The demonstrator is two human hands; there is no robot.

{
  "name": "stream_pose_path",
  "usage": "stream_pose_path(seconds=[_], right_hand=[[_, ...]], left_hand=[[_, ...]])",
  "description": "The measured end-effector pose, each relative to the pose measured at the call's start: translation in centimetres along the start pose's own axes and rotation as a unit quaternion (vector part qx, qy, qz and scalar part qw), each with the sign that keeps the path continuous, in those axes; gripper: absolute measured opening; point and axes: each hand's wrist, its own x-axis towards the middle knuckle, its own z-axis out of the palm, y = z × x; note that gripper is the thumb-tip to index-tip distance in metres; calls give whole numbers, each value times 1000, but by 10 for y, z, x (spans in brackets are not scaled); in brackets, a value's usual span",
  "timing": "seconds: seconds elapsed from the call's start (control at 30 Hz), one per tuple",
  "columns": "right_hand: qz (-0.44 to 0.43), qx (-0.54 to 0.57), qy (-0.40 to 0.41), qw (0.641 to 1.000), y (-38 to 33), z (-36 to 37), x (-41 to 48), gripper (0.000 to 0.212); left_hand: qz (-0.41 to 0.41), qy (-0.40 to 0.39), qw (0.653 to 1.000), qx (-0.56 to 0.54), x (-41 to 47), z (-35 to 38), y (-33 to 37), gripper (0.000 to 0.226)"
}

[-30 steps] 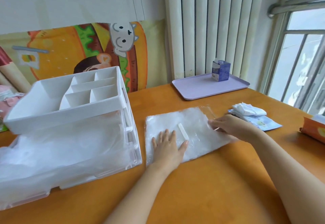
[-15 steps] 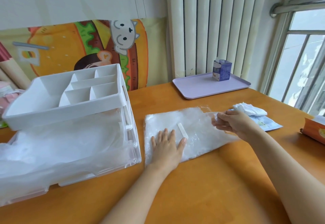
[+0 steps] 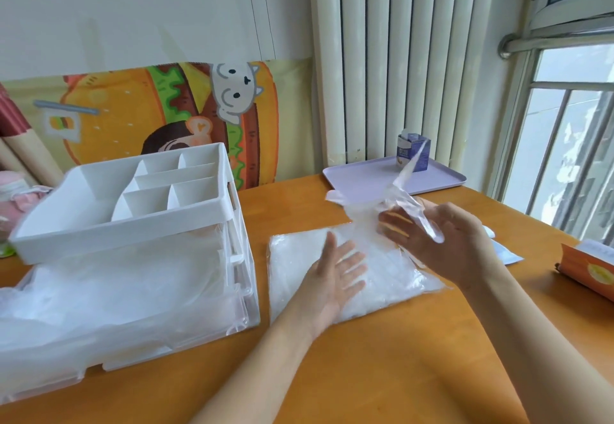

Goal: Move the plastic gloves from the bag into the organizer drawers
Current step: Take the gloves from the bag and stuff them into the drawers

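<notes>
A flat clear bag (image 3: 382,285) of plastic gloves lies on the wooden table in front of me. My right hand (image 3: 442,244) is raised over the bag's far right corner and grips a thin clear glove (image 3: 403,181) that trails up and to the left in the air. My left hand (image 3: 335,274) hovers with straight, spread fingers over the middle of the bag. The white organizer (image 3: 229,214) stands to the left. It has a divided top tray, and its clear drawers (image 3: 133,284) below hold crumpled clear plastic.
A lilac tray (image 3: 362,179) with a small blue carton (image 3: 419,157) sits at the back by the radiator. A white packet (image 3: 508,254) and an orange box (image 3: 591,274) lie at the right edge. Rolled mats lean at far left.
My right hand has risen from the bag's right edge, drawing a glove up out of it. My left hand, flat on the bag before, has lifted and turned slightly.
</notes>
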Motion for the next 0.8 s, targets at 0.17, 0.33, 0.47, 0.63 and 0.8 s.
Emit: stream_pose_path(seconds=[0.17, 0.33, 0.47, 0.63, 0.8], right_hand=[[67, -24, -58, 996, -5, 7, -8, 35], [122, -119, -31, 985, -7, 6, -21, 45], [187, -272, -27, 944, -10, -6, -46, 17], [209, -261, -66, 940, -21, -5, -56, 24], [161, -260, -77, 949, -49, 31, -37, 61]], left_hand=[[-56, -122, 976, -172, -13, 20, 6, 106], [-33, -149, 959, -240, -25, 43, 16, 82], [54, -66, 992, -98, -39, 46, 23, 41], [166, -34, 979, 117, -74, 54, 43, 14], [223, -98, 937, 249, -118, 54, 79, 11]])
